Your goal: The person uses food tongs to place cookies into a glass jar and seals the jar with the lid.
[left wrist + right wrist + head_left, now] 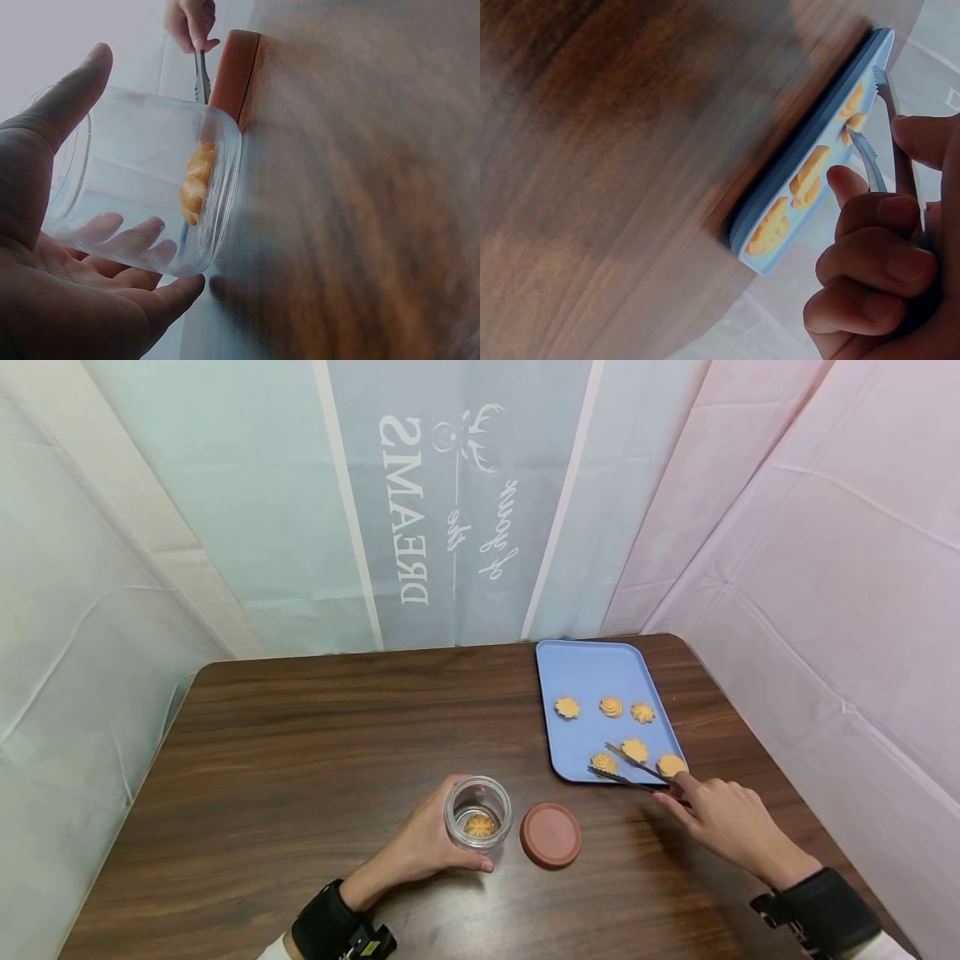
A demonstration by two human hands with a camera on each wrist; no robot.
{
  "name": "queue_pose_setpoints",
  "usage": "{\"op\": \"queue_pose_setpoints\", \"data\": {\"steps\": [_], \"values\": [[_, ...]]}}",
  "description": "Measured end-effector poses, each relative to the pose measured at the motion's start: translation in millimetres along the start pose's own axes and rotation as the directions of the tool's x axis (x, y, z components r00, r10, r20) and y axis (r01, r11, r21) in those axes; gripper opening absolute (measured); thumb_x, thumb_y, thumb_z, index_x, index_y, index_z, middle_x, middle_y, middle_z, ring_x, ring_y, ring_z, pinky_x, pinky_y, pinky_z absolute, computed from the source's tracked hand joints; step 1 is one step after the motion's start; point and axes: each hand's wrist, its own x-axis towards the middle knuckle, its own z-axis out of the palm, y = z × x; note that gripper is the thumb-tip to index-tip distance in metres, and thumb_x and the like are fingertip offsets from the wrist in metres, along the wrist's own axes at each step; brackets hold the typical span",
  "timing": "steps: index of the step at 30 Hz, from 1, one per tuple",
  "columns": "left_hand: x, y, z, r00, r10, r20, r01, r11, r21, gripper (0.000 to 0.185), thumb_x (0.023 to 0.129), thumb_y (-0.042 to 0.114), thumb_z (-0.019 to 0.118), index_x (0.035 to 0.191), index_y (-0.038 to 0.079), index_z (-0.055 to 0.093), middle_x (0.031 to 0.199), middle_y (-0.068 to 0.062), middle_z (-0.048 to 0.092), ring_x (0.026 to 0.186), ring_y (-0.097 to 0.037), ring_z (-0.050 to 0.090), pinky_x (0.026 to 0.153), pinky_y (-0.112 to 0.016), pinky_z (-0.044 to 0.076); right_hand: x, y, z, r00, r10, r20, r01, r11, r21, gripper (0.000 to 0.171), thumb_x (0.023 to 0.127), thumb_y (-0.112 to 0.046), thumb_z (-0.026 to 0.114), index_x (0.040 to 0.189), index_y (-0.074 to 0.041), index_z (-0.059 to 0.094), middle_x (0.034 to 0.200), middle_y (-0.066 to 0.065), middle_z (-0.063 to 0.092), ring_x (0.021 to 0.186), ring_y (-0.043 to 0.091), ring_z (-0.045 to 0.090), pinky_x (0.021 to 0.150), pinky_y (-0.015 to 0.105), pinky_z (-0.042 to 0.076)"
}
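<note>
In the head view my left hand (pixel 431 839) grips a clear glass jar (pixel 477 785), thumb on one side and fingers on the other. The jar has no lid on it, and one piped cookie (pixel 196 184) lies at its bottom. My right hand (pixel 723 822) holds dark metal tongs (pixel 643 783) over the near part of a blue tray (pixel 592 668). The two tips of the tongs are spread apart, with a swirled cookie (pixel 603 763) between them in the head view. Right beside the tongs lies another cookie (pixel 634 750).
A reddish-brown round lid (pixel 551 835) lies on the wooden table (pixel 337 735), just right of the jar. Further cookies, such as a swirl (pixel 611 707), sit on the tray. Fabric curtains (pixel 465 527) hang behind the table and at both sides.
</note>
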Motion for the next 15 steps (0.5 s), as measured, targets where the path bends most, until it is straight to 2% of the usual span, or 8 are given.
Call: {"op": "queue_pose_setpoints", "data": {"steps": [5,10,15], "values": [[-0.2,-0.1,0.0,1.000,0.004,-0.001,-0.004,1.000,-0.003,0.098,0.062,0.029,0.105,0.143,0.016,0.051,0.136,-0.007,0.067,0.124,-0.027,0.064,0.108,-0.045,0.048,-1.4,1.7,4.6,1.000,0.010,0.012,-0.010,1.000,0.008,0.034,0.103,-0.044,0.068,0.099,-0.011,0.069,0.063,-0.006,0.058,0.051,0.009,0.048,0.045,0.033,0.038],[-0.3,-0.1,0.2,1.000,-0.001,-0.002,0.001,1.000,-0.006,0.098,0.062,0.028,0.105,0.143,0.016,0.051,0.136,-0.008,0.067,0.125,-0.028,0.064,0.109,-0.045,0.047,-2.8,2.8,7.7,1.000,0.014,0.009,-0.014,1.000,0.010,0.034,0.103,-0.044,0.068,0.098,-0.010,0.068,0.057,-0.005,0.048,0.050,0.011,0.045,0.045,0.033,0.036],[-0.3,-0.7,0.3,1.000,0.004,-0.002,-0.004,1.000,-0.004,0.098,0.062,0.027,0.105,0.143,0.016,0.051,0.136,-0.007,0.067,0.124,-0.027,0.064,0.108,-0.046,0.048,-3.6,2.0,8.4,1.000,0.023,0.019,-0.023,1.000,0.018,0.036,0.104,-0.044,0.067,0.101,-0.008,0.068,0.056,-0.005,0.046,0.050,0.011,0.044,0.045,0.034,0.035]]}}
